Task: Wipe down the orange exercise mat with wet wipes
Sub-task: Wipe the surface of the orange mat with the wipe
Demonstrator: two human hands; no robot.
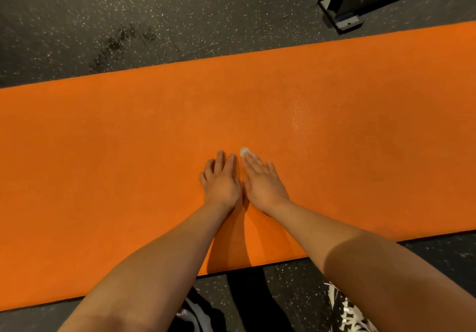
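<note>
Orange mat (pixel 103 151) lies flat on speckled floor (pixel 77 22). Mid-mat, side by side: left hand (pixel 222 182) rests flat, fingers loose, holding nothing. Right hand (pixel 262 183) has straight fingers pressing a small white wipe (pixel 243 152) onto the mat.

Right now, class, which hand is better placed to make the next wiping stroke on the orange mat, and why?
The right hand, probably: its straight fingers press the small white wipe onto the orange mat. The left hand rests beside it on bare mat, with no wipe showing under it.
</note>
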